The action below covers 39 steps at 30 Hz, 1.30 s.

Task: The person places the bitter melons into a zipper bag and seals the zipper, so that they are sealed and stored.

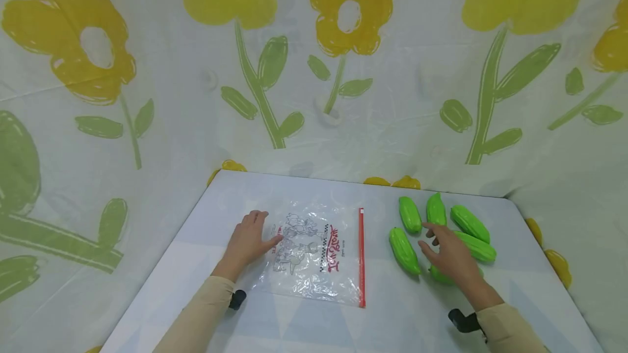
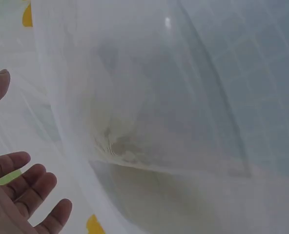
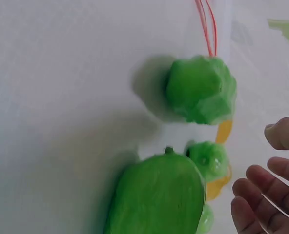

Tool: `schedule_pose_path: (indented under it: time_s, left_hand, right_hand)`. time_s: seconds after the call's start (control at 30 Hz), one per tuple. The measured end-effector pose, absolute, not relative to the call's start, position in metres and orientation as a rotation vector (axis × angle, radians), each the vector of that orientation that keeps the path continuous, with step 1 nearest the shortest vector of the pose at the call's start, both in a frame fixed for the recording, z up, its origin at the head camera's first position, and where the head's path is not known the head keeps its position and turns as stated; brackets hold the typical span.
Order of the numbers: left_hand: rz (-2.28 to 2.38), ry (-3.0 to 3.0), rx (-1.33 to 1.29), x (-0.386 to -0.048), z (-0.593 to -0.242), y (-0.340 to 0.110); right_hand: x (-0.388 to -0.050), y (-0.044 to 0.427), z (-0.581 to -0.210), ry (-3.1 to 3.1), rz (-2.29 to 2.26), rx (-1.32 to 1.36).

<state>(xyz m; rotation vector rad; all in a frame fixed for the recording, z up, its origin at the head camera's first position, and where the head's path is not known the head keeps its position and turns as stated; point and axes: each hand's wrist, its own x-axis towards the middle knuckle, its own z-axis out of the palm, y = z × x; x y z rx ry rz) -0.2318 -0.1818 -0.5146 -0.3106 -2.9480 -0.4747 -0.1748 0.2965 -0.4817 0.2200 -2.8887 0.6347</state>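
A clear zip bag (image 1: 304,255) with printed figures and red lettering lies flat on the table, its red zip edge (image 1: 362,257) on the right. At the bag's left side is my left hand (image 1: 247,241), fingers spread and holding nothing; whether it touches the plastic I cannot tell. My right hand (image 1: 450,257) hovers above a group of ridged green gourds (image 1: 404,252), with relaxed fingers and an empty palm. Partly hidden beneath that hand is one gourd (image 1: 439,275). In the right wrist view a large gourd (image 3: 156,195) is close to the camera, apart from the fingers (image 3: 264,185).
The white table (image 1: 196,222) ends at a back edge against a hanging cloth (image 1: 392,135) printed with yellow flowers. More gourds (image 1: 471,223) lie toward the table's right side. A dark wrist strap (image 1: 463,320) shows at the right sleeve.
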Motion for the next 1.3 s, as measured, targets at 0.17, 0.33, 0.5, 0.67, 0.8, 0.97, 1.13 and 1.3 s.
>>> schedule_pose_path:
  time_s: [0.17,0.33,0.5,0.67,0.8,0.97,1.13,1.3]
  left_hand:
    - [-0.527,-2.943,-0.328,-0.229,-0.513,-0.176]
    - [-0.554,-2.962,-0.335,-0.227,-0.513,-0.170]
    - [-0.584,-2.969,-0.341,-0.226,-0.514,-0.164]
    - [-0.590,-2.987,-0.353,-0.224,-0.516,-0.158]
    - [-0.614,-2.988,-0.369,-0.224,-0.518,-0.153]
    - [-0.615,-2.978,-0.399,-0.222,-0.519,-0.147]
    - [-0.637,-2.983,-0.423,-0.220,-0.519,-0.143]
    - [-0.613,-2.997,-0.445,-0.218,-0.521,-0.139]
  right_hand:
    - [-0.173,0.288,-0.482,-2.872,0.673,0.258]
    - [-0.172,0.281,-0.483,-2.855,0.707,0.272]
    - [-0.172,0.273,-0.484,-2.879,0.751,0.261]
    - [-0.172,0.266,-0.487,-2.849,0.785,0.307]
    - [-0.171,0.260,-0.489,-2.823,0.819,0.337]
    - [-0.170,0.252,-0.490,-2.842,0.865,0.326]
    - [-0.170,0.243,-0.490,-2.865,0.888,0.310]
    - [-0.171,0.232,-0.493,-2.885,0.903,0.298]
